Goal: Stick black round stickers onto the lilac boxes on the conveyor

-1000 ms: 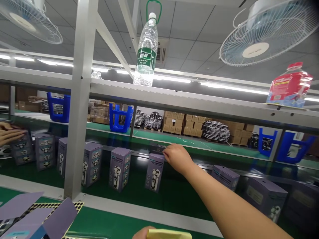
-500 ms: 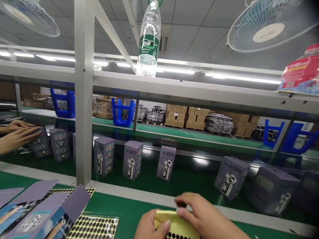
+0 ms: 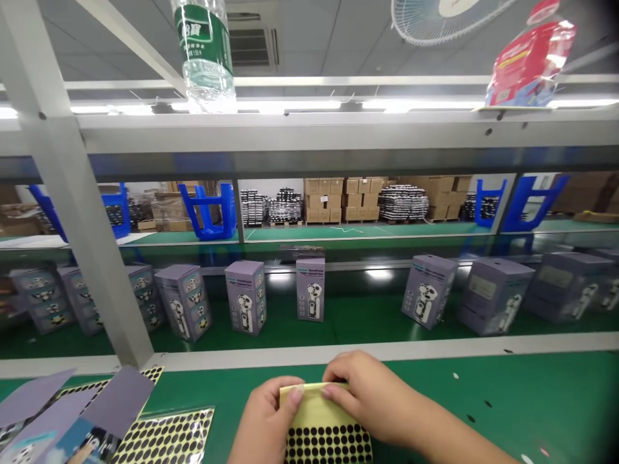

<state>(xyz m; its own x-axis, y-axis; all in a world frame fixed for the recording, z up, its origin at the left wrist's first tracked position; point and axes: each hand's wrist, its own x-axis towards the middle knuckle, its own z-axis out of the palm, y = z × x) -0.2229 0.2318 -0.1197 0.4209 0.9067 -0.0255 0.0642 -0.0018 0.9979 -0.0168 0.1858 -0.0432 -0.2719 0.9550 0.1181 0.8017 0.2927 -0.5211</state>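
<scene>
A yellow sticker sheet (image 3: 329,444) with rows of black round dots is held upright low in the middle of the head view; its upper strip is bare. My left hand (image 3: 268,419) grips the sheet's upper left corner, thumb in front. At its top edge on the right, my right hand (image 3: 362,396) pinches with thumb and curled fingers; whether a loose dot is between them is hidden. More dotted sheets (image 3: 167,435) lie on the green bench to the left, beside purple flattened cartons (image 3: 99,412) with printed pictures.
Several purple boxes (image 3: 310,290) stand along the green belt beyond the bench's pale rail (image 3: 271,357). A grey post (image 3: 82,174) rises at left. Overhead, a shelf beam (image 3: 338,135) carries a water bottle (image 3: 206,58) and a red pouch (image 3: 529,64). Loose dots (image 3: 487,404) lie at right.
The view has turned and levelled, so the shelf and boxes sit differently. My right hand has come down to the sheet's top edge, and the sheet now faces me more squarely. The co-worker's hands at left have mostly left view.
</scene>
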